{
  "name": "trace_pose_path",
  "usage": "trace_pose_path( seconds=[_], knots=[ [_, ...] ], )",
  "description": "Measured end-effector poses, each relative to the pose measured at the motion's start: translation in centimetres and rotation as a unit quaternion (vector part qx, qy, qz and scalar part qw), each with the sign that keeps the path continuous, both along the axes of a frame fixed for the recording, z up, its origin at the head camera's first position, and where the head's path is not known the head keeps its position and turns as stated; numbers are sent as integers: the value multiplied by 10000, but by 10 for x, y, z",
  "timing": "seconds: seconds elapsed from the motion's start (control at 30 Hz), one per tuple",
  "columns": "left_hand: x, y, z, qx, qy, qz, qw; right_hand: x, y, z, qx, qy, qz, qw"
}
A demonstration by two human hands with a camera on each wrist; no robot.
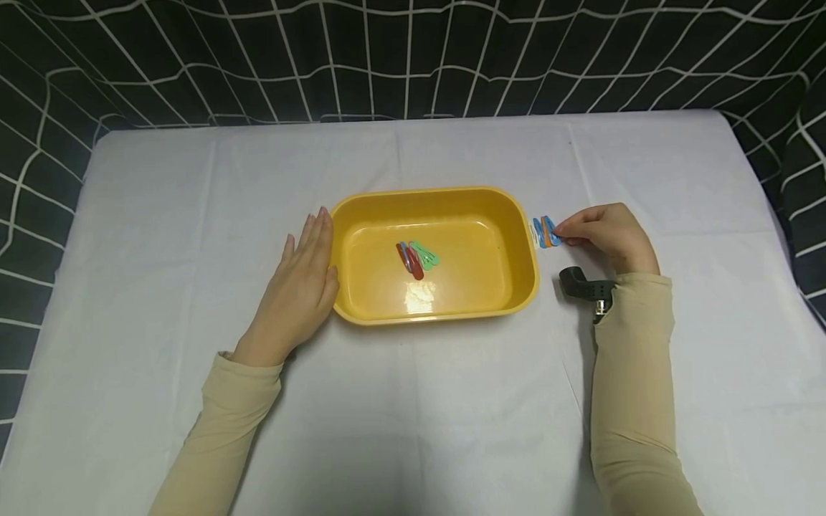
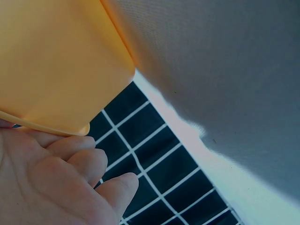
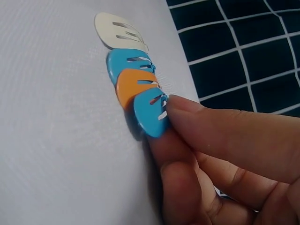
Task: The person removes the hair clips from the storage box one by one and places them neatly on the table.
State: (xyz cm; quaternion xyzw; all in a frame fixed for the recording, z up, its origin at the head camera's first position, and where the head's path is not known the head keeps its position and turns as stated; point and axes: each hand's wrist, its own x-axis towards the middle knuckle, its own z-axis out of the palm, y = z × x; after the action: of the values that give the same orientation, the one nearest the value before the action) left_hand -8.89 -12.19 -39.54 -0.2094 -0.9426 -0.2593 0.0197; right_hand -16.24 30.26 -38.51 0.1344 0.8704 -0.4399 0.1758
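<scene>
Pinch on one clip: my right hand [image 1: 609, 233] holds the outermost blue clip [image 3: 151, 115] between thumb and finger, just beside the tray [image 1: 490, 251]. Overlapped beyond it lie an orange clip [image 3: 125, 86], an inner blue clip [image 3: 117, 63] and a white clip [image 3: 107, 30]; other clips [image 1: 415, 264] rest in the tray. My left hand [image 1: 293, 294], fingers straight, touches the tray's left side. Best practice, I judge: grip this clip alone, free it without dragging the orange, and brace the tray lightly.
</scene>
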Motion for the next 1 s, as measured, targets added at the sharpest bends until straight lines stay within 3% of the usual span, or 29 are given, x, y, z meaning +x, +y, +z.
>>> trace_pose_path(
  seconds=[0.4, 0.63, 1.0],
  knots=[
    [0, 0, 1, -22, -20, -2, 10000, 4, 2, 2, 5, 169, -44, 9998],
    [1, 0, 2, -17, -42, 13, 10000, 4, 4, 1, -27, 49, 36, 10000],
    [1, -1, 2, -14, -25, -11, 10000, 7, 10, 1, -818, 45, -124, 9966]
  ],
)
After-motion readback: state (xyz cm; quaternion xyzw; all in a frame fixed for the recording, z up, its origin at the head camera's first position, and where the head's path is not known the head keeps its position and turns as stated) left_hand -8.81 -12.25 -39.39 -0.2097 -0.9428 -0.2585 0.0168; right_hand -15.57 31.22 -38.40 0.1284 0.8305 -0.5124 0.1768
